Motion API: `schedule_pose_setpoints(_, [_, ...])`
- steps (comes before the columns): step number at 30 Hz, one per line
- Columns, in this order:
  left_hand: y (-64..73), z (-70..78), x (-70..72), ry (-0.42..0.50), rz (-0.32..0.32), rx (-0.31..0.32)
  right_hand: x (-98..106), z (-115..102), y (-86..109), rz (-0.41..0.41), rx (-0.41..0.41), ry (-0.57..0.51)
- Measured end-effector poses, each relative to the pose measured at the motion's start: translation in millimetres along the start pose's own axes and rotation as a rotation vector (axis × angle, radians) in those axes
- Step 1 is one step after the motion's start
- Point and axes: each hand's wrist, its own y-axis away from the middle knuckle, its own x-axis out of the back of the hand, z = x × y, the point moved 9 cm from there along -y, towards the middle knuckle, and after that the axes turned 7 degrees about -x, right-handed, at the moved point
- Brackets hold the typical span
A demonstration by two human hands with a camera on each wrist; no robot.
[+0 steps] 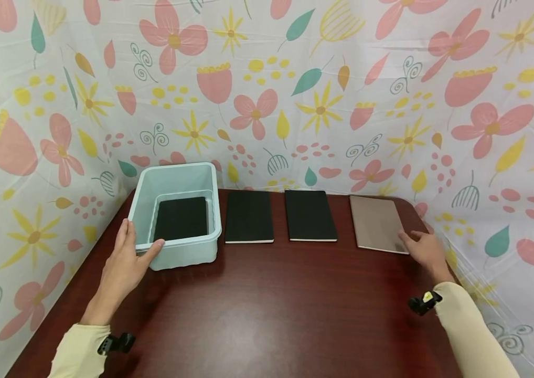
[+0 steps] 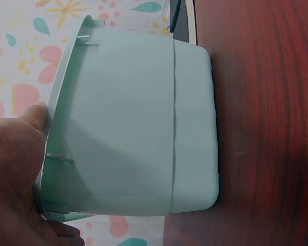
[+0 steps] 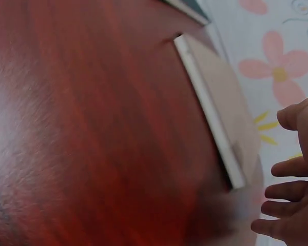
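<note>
My left hand (image 1: 123, 260) rests at the near left corner of a pale green plastic bin (image 1: 207, 249). Its thumb lies along the front rim, and the fairly straight fingers reach along the left side. Inside the bin lies a black notebook (image 1: 181, 218). At the far right, a tan notebook (image 1: 377, 223) lies flat, with my right hand (image 1: 427, 252) beside its near right corner. The right fingers are spread and loosely bent, the fingertips right at the cover's edge in the head view. The right wrist view is partly blurred and shows the notebook's pale page edge.
Two more black notebooks, one (image 1: 249, 216) beside the bin and another (image 1: 311, 215) farther right, lie flat in the row. They are all on a dark red-brown wooden table (image 1: 267, 304). A flowered cloth (image 1: 257, 79) hangs behind and along both sides.
</note>
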Motion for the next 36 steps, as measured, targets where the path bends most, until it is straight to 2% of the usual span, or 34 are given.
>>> schedule_pose_setpoints(6, [-0.5,-0.7,-0.6,0.004,0.002,0.001,-17.1,12.6,-0.8,-0.015,-0.092,0.07])
schedule_pose_setpoints(12, [-1.0,-1.1,-0.6,0.001,0.008,-0.005,-25.9,11.7,2.4,-0.032,-0.115,0.116])
schedule_pose_setpoints(19, [-1.5,-1.4,-1.3,0.002,0.006,-0.006,-23.4,6.6,6.7,0.001,-0.113,0.104])
schedule_pose_setpoints(36, [-1.3,-1.7,-1.9,-0.006,-0.006,0.009,-19.4,4.5,9.8,0.009,-0.229,0.074])
